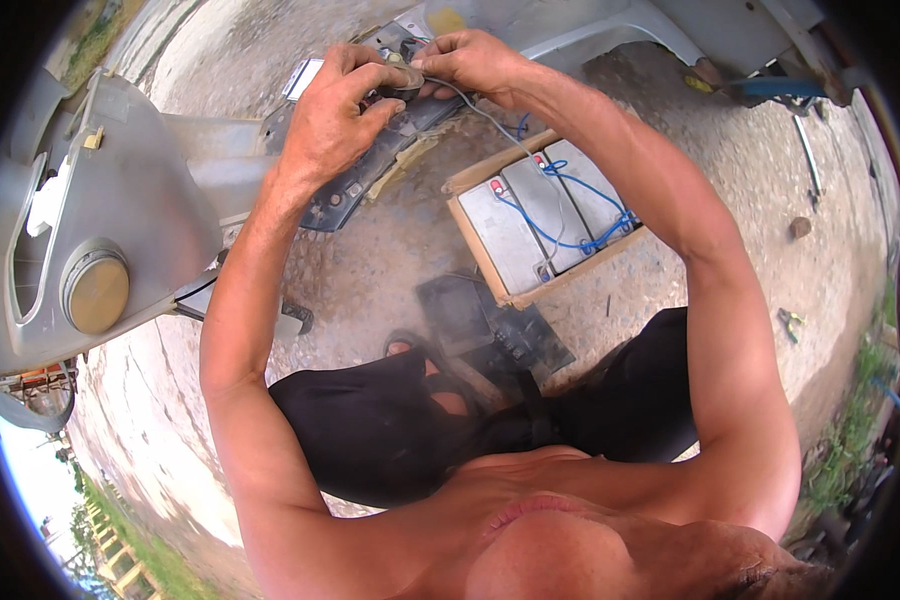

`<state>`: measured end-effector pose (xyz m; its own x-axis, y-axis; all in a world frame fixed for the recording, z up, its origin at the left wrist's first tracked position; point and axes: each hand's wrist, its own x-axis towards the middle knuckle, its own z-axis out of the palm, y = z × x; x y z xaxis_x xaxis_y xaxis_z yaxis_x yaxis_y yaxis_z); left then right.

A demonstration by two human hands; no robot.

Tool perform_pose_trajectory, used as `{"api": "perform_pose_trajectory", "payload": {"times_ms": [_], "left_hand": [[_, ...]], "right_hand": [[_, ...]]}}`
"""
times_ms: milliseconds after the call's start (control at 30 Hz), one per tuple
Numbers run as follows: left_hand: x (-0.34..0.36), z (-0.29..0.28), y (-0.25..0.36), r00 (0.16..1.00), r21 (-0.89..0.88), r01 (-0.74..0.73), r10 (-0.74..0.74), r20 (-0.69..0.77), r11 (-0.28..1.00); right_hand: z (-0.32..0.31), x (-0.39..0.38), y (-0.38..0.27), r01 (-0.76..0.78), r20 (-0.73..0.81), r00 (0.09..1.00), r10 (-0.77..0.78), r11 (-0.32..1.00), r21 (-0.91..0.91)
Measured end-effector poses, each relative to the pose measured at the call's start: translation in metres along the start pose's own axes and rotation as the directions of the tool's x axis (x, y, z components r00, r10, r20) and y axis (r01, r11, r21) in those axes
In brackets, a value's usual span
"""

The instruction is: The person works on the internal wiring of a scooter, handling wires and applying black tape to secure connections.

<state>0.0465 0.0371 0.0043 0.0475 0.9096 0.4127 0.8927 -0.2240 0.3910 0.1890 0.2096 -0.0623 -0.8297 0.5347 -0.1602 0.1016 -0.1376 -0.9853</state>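
Note:
Both of my arms reach forward to a dark panel (342, 178) with small parts and wires on it. My left hand (342, 115) is closed around a small dark, rounded part (404, 82), partly hidden by the fingers. Close beside it, my right hand (478, 68) pinches a thin grey wire (492, 122) near that part. The wire runs back toward a carton (482, 260) on the ground. Inside the carton sit grey batteries (518, 232) with red terminals, joined by blue wires (538, 232).
A grey vehicle body panel (155, 195) with a round cap (98, 290) stands on the left. Between my feet and the carton lies a black plastic piece (505, 330). Pliers (790, 323) and a metal rod (808, 155) lie on the right. More grey bodywork (610, 30) is at the far side.

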Motion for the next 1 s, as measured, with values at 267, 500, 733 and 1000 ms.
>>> {"api": "perform_pose_trajectory", "payload": {"times_ms": [267, 500, 733, 1000], "left_hand": [[-0.003, 0.014, -0.007, 0.996, 0.059, -0.088, 0.086, 0.036, 0.994], [0.001, 0.01, 0.002, 0.982, 0.117, -0.134, 0.116, 0.149, 0.984], [0.002, 0.017, -0.006, 0.993, 0.046, -0.122, 0.121, 0.014, 0.991], [0.004, 0.031, -0.02, 0.949, -0.009, 0.306, -0.304, 0.084, 0.952]], "right_hand": [[-0.012, 0.003, -0.004, -0.075, 0.052, 0.996, 0.073, 0.996, 0.038], [-0.02, 0.003, -0.003, -0.026, 0.164, 0.986, 0.02, 0.999, 0.033], [-0.009, -0.005, -0.002, 0.277, 0.06, 0.956, -0.285, 0.823, -0.495], [0.009, -0.01, 0.0, 0.545, 0.171, 0.72, -0.673, 0.395, -0.739]]}}
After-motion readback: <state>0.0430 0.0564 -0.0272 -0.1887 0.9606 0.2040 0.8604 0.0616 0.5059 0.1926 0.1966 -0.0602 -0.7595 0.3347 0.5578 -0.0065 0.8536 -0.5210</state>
